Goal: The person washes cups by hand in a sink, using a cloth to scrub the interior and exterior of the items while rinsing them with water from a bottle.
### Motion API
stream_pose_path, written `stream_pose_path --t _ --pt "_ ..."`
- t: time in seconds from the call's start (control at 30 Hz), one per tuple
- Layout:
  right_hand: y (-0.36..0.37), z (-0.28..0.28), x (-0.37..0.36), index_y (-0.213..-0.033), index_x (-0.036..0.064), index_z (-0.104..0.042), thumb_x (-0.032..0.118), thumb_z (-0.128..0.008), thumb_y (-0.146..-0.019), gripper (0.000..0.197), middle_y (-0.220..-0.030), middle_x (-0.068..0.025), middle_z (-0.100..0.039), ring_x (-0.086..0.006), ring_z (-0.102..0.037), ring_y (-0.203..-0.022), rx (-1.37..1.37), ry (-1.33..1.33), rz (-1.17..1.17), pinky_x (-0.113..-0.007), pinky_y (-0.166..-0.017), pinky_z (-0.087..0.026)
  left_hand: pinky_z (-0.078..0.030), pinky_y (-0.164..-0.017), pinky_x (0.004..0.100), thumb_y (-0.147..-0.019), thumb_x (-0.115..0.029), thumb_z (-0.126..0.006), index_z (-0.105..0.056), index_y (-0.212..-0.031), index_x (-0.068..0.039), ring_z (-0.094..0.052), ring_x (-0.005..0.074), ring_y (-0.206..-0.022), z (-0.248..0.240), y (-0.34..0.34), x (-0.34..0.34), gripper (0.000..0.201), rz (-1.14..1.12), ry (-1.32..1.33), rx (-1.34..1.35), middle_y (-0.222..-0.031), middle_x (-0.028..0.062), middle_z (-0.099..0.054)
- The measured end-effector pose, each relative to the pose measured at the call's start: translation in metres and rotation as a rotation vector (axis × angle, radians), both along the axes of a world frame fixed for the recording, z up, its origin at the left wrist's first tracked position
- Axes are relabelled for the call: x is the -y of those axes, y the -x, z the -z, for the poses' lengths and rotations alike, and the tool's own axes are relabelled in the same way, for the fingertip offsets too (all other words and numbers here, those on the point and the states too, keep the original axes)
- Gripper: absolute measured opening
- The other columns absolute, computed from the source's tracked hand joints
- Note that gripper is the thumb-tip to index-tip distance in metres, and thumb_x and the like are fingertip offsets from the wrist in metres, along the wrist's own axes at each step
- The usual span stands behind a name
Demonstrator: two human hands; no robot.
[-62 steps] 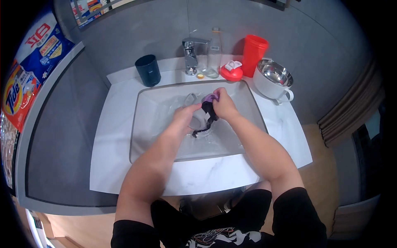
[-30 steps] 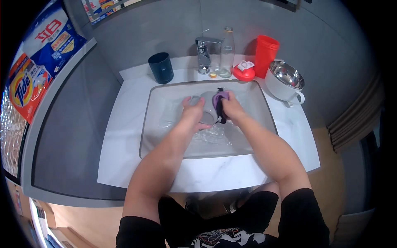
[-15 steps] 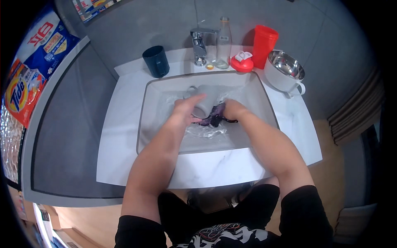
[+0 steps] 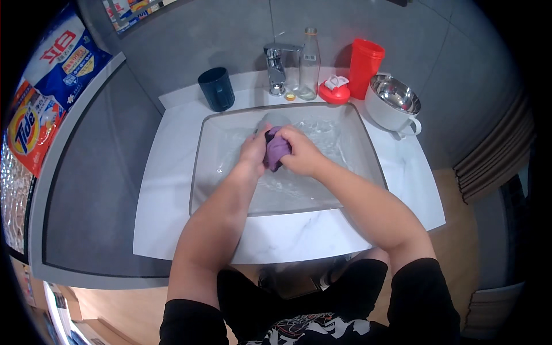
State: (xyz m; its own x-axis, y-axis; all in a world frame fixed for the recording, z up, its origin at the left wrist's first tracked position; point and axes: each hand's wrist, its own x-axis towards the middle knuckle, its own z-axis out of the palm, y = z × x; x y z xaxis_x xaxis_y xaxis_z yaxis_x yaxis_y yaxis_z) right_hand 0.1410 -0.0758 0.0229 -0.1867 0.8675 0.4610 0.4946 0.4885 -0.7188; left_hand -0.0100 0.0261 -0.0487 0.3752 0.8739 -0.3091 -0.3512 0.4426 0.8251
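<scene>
Over the water in the sink (image 4: 202,172), my right hand (image 4: 300,150) is closed on a bunched purple cloth (image 4: 278,150) with dark parts. My left hand (image 4: 253,150) is curled round the near left side of a grey cup (image 4: 275,119), its palm also against the cloth. The cup lies tilted, its base pointing away from me. Cloth and fingers cover the cup's mouth, so I cannot tell whether the cloth is inside it.
Behind the sink stand a dark blue mug (image 4: 217,89), a chrome faucet (image 4: 276,69), a clear glass bottle (image 4: 310,66), a small yellow cap (image 4: 290,97), a red lid (image 4: 334,91) and a red tumbler (image 4: 366,69). A white steel-lined pot (image 4: 391,109) sits at the right corner. Detergent bags (image 4: 40,115) are left.
My right hand has come left and up from the water with the cloth, meeting my left hand at the cup. The cloth is now bunched, and the water on the right ripples.
</scene>
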Motion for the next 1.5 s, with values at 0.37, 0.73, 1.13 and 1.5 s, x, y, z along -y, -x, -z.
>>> stream_pose_path --t 0.37,0.73,1.13,1.5 --pt "-0.032 0.020 -0.020 -0.114 -0.0029 -0.051 0.008 -0.060 -0.079 0.038 -0.117 -0.0276 -0.052 -0.0474 -0.051 -0.111 -0.084 0.036 0.553 -0.048 -0.097 -0.043 -0.056 -0.084 0.0489 -0.089 -0.053 -0.065 -0.042 -0.139 -0.006 -0.061 0.0331 -0.107 -0.069 -0.019 0.060 0.073 0.214 0.073 -0.182 -0.129 0.0175 -0.053" --pt "-0.064 0.030 -0.028 -0.117 -0.0003 -0.056 0.003 -0.060 -0.077 0.040 -0.118 -0.0260 -0.057 -0.0423 -0.055 -0.112 0.065 0.113 0.354 -0.043 -0.097 -0.045 -0.053 -0.089 0.0489 -0.082 -0.050 -0.074 -0.049 -0.132 -0.001 -0.058 0.0327 -0.115 -0.074 -0.017 0.056 0.074 0.178 0.055 -0.266 -0.125 0.0183 -0.059" --pt "-0.053 0.047 0.001 -0.126 0.0109 -0.060 0.015 -0.057 -0.086 0.041 -0.129 -0.0180 -0.059 -0.0379 -0.057 -0.119 0.881 0.512 0.270 -0.045 -0.102 -0.045 -0.050 -0.091 0.0331 -0.051 -0.044 -0.090 -0.052 -0.131 0.009 -0.060 0.0271 -0.115 -0.089 -0.013 0.053 0.103 0.246 -0.391 -1.608 -0.129 0.0209 -0.059" --pt "-0.042 0.011 -0.015 -0.107 0.0016 -0.061 0.010 -0.059 -0.076 0.032 -0.104 -0.0209 -0.066 -0.0315 -0.065 -0.095 -0.210 0.377 0.357 -0.038 -0.080 -0.051 -0.047 -0.062 0.0367 -0.081 -0.052 -0.068 -0.056 -0.126 -0.010 -0.064 0.0221 -0.090 -0.057 -0.009 0.044 0.062 0.264 -0.050 -0.468 -0.112 0.0095 -0.064"
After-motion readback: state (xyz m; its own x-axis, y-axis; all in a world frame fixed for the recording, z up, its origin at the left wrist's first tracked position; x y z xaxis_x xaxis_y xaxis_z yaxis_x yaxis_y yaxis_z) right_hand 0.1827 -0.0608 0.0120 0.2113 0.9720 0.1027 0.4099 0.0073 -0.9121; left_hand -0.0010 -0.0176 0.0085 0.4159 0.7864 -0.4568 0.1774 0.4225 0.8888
